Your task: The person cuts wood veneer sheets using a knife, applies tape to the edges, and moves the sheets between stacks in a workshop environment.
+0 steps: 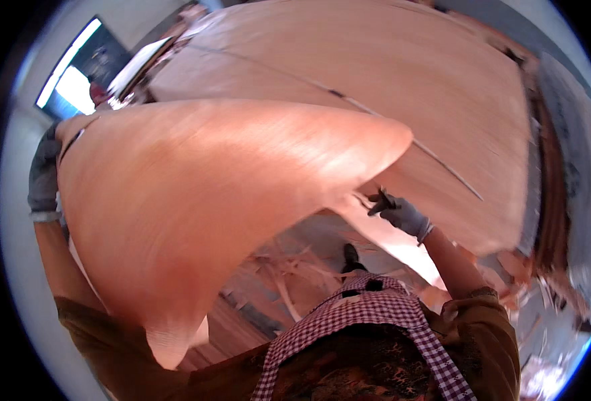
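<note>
Two gloved hands work at a curved, wood-toned sheet (195,174): the left hand (43,172) grips its left edge; the right hand (402,215) is by its lower right edge, grip unclear. The sheet arches before the body. Beyond, a thin rod (446,166) crosses a broad flat surface (462,100); scraps (292,274) lie below.

That person's bare left forearm (58,257) stands nearly upright, well out to the side, the gloved left grip (43,174) raised high and clenched at the top. The bare right forearm (457,264) slants inward from a bent elbow; the gloved right grip (399,212) reaches forward, its dark fingers (384,200) blurred.
</note>
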`<state>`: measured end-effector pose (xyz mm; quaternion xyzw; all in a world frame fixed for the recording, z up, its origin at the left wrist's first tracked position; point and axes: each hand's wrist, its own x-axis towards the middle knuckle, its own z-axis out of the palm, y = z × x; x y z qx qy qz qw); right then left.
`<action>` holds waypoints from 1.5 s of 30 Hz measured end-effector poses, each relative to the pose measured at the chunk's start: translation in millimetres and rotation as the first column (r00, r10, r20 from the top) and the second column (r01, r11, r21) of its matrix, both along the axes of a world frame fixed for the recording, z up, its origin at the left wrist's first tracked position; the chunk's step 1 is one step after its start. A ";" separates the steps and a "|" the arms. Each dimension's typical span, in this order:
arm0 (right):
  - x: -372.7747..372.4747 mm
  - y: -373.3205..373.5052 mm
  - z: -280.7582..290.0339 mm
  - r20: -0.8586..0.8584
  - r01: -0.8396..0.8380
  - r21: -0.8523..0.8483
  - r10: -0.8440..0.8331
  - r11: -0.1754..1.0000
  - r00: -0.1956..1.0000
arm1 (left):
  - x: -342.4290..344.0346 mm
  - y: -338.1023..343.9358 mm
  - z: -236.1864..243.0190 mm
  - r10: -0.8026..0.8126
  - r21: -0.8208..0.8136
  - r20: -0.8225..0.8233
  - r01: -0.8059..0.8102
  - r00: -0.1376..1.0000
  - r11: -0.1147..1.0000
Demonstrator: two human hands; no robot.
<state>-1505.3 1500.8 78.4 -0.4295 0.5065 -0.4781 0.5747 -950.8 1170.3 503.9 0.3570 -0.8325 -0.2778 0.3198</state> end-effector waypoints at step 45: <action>264.4 -711.4 -61.1 -0.805 -0.264 -0.095 0.082 0.960 0.587 | 483.8 -568.0 -52.4 0.630 -0.048 0.067 -0.628 0.773 0.776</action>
